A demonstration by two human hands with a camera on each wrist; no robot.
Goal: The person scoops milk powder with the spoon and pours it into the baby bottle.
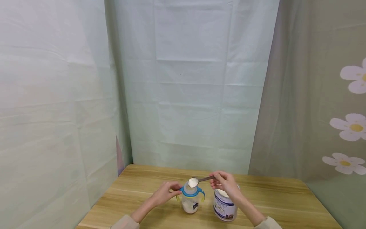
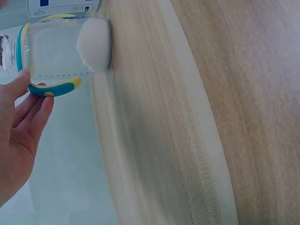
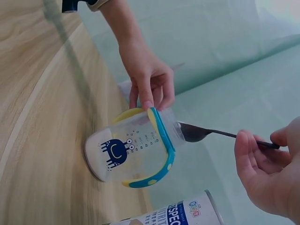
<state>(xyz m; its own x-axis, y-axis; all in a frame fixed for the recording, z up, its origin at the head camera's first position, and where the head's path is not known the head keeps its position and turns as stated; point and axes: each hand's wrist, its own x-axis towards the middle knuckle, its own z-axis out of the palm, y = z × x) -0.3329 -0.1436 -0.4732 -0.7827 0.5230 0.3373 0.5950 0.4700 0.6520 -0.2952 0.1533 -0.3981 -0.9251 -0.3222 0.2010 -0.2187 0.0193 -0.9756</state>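
A clear baby bottle [image 1: 189, 203] with blue-and-yellow side handles stands upright on the table, uncapped, with white powder in its bottom. My left hand [image 1: 166, 193] pinches its left handle [image 2: 56, 88] between thumb and fingers. In my right hand [image 1: 226, 184] is the handle of a dark metal spoon [image 3: 194, 132]. The spoon's bowl carries a heap of white powder [image 1: 193, 182] right at the bottle's mouth. Below the right hand stands a white-and-purple powder can [image 1: 225, 206] with its top open and pale powder inside, partly covered by that hand.
The wooden table [image 1: 274, 197] has light grain and rounded far corners. Pale green curtains [image 1: 194, 95] hang behind it and at both sides, the right one printed with white flowers [image 1: 354, 127]. The can stands close to the bottle's right.
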